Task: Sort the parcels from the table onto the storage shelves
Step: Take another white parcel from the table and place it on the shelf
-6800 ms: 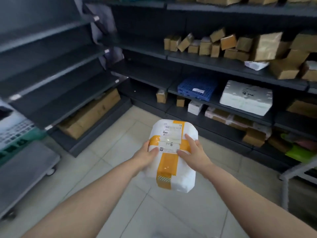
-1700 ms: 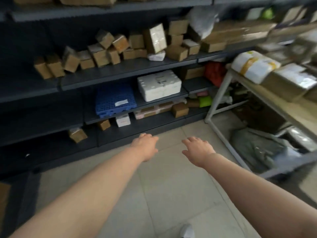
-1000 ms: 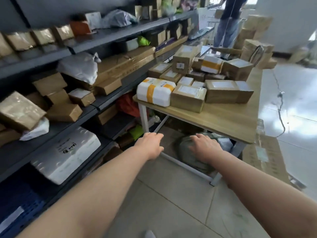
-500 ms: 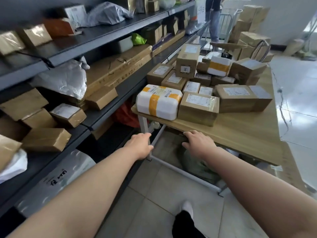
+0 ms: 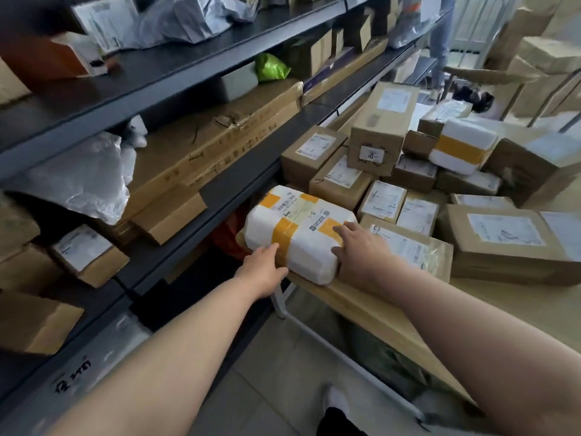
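A white foam-wrapped parcel with yellow tape and a label lies on the near left corner of the wooden table. My left hand touches its near side with straight fingers. My right hand lies on its right end, fingers spread flat over the top edge. Several brown cardboard parcels and a second white taped parcel crowd the table behind it. The dark storage shelves run along the left.
On the shelves are a long flat carton, small boxes and grey plastic bags. A person's legs stand at the far end of the aisle beside stacked cartons. Tiled floor lies below me.
I set the earlier white parcel down, turned to the table and stepped closer. Both hands, empty half a second ago, have reached forward onto the white taped parcel at the table corner.
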Demonstrator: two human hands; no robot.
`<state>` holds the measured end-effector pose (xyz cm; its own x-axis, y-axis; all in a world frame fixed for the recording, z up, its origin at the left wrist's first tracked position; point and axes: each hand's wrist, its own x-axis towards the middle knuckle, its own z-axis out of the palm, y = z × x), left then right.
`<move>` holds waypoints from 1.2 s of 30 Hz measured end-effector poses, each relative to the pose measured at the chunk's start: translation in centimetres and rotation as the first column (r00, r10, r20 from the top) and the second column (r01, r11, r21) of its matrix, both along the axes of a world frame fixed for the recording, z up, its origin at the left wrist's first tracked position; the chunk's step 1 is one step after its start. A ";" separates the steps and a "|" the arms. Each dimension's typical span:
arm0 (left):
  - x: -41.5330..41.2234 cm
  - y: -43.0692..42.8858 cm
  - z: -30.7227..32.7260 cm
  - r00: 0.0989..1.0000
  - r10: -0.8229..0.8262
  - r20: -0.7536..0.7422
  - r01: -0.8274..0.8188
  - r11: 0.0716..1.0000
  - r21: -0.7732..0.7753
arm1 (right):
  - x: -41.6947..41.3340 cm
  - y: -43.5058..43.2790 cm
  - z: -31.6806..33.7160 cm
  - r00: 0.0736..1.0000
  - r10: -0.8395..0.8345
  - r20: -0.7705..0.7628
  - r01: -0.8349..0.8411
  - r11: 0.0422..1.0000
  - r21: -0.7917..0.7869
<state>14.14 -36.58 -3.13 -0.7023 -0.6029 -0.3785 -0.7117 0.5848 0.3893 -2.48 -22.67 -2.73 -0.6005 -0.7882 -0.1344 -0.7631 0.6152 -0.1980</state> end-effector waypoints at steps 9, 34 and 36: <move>-2.4 -2.1 -2.3 0.968 0.248 -0.027 -0.241 0.958 0.155 | -4.7 -5.6 -2.4 0.997 0.071 0.034 -0.072 0.997 0.019; -2.5 -4.0 -3.5 0.615 0.788 -0.018 -0.555 0.450 0.700 | -5.2 -9.0 -3.4 0.816 0.095 0.570 -0.145 0.989 0.042; -1.8 -3.7 -3.7 0.581 0.813 -0.021 -0.558 0.417 0.718 | -4.3 -8.7 -3.5 0.840 0.108 0.531 -0.156 0.987 0.047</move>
<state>12.33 -40.24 -6.86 -0.2965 -0.6693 -0.6812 -0.5091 -0.4927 0.7057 -6.78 -31.34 -6.21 -0.3116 -0.8260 -0.4697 -0.6347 0.5488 -0.5440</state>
